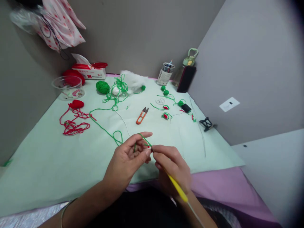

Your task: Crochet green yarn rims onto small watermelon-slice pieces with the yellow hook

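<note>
My left hand point(131, 155) pinches a tiny red, white and green crochet piece point(148, 147) between thumb and fingers. Green yarn point(104, 128) runs over its raised index finger and back across the table. My right hand point(174, 163) is closed round a crochet hook with a yellow handle point(177, 188), whose tip meets the piece at my left fingertips. The hook's very end is too small to make out. Beyond the hands lie orange thread snips point(142, 115), blades pointing away. A white strand point(122, 118) leads from the yarn tangle toward my left hand.
Red yarn point(76, 128) and a clear tub point(68, 87) are on the left. A green yarn ball point(103, 87), white stuffing point(133, 80) and a tissue box point(91, 71) stand behind. Small crocheted pieces point(166, 116), a pen cup point(165, 74), a bottle point(181, 71) and a phone point(186, 79) are right.
</note>
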### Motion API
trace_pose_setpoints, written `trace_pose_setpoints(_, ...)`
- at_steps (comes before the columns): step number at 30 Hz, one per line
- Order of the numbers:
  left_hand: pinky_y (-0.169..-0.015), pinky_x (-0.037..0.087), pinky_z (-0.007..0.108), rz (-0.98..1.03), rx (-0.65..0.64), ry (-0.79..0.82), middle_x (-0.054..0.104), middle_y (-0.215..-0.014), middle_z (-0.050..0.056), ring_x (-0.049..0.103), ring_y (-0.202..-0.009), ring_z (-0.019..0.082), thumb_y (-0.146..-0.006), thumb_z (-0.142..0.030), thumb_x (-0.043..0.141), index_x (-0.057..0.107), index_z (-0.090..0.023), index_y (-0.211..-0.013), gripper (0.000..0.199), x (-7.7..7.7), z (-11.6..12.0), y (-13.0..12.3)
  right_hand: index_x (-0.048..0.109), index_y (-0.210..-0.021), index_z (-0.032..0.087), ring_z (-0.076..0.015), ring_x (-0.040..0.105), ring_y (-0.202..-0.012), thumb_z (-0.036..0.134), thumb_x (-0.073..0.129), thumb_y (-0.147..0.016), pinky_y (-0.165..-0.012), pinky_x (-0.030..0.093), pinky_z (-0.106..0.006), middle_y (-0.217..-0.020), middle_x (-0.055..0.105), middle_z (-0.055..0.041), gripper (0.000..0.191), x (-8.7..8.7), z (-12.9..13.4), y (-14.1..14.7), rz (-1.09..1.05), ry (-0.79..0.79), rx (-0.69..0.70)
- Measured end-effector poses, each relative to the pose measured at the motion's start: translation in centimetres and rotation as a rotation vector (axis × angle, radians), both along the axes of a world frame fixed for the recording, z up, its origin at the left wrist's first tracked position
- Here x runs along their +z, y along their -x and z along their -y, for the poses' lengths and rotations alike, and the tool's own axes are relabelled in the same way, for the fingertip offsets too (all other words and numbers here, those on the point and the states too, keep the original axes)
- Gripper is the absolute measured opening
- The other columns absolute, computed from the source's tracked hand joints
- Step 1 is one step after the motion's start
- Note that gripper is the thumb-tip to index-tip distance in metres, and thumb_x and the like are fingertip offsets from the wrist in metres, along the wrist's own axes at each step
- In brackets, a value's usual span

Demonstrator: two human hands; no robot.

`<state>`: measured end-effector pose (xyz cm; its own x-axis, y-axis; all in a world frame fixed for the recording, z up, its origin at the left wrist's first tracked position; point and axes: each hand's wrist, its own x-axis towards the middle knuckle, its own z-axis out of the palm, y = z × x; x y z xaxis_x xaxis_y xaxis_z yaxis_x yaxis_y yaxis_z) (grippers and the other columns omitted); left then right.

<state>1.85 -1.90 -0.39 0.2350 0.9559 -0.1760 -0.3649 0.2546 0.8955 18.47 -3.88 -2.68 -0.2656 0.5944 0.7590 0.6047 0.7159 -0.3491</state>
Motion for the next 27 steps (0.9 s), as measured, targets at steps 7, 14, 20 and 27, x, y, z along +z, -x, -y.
trace_pose_setpoints(7, -0.068, 0.048, 0.020, 0.264, -0.101, 0.212, 0.064, -0.083, 0.000, 0.056, -0.071, 0.009, -0.082, -0.027, 0.087, 0.079, -0.023, -0.121, 0.040, -0.1, 0.1, -0.1, 0.058, -0.148, 0.036, -0.0250, 0.075, -0.101, 0.009, 0.068, -0.094, -0.079, 0.068, -0.038, -0.114, 0.073, -0.0063, 0.061, -1.8, 0.5, -0.3, 0.031, -0.069, -0.078)
trace_pose_setpoints(14, -0.061, 0.046, 0.015, 0.365, -0.187, 0.306, 0.062, -0.076, -0.001, 0.052, -0.063, 0.006, -0.084, -0.021, 0.085, 0.080, -0.020, -0.121, 0.037, 0.3, 0.0, 0.1, 0.066, -0.140, 0.040, -0.0216, 0.074, -0.093, 0.013, 0.062, -0.099, -0.069, 0.066, -0.037, -0.115, 0.073, -0.0054, 0.049, -2.7, -0.2, 0.0, -0.242, -0.084, -0.020)
trace_pose_setpoints(20, -0.063, 0.046, 0.016, 0.177, -0.031, 0.093, 0.063, -0.088, -0.002, 0.053, -0.068, 0.006, -0.082, -0.028, 0.088, 0.083, -0.029, -0.115, 0.033, 0.3, 0.0, 0.0, 0.072, -0.132, 0.037, -0.0198, 0.073, -0.090, 0.011, 0.062, -0.100, -0.064, 0.063, -0.033, -0.114, 0.073, -0.0062, 0.043, -2.4, -0.4, 1.3, -0.422, -0.016, 0.074)
trace_pose_setpoints(27, -0.086, 0.049, 0.021, 0.073, 0.066, -0.033, 0.066, -0.090, -0.003, 0.063, -0.089, 0.011, -0.085, -0.031, 0.087, 0.081, -0.035, -0.116, 0.032, -0.9, 0.1, 0.0, 0.073, -0.132, 0.034, -0.0185, 0.073, -0.092, 0.008, 0.063, -0.098, -0.064, 0.062, -0.030, -0.116, 0.073, -0.0061, 0.043, -2.4, -0.4, 1.2, -0.417, -0.029, 0.078)
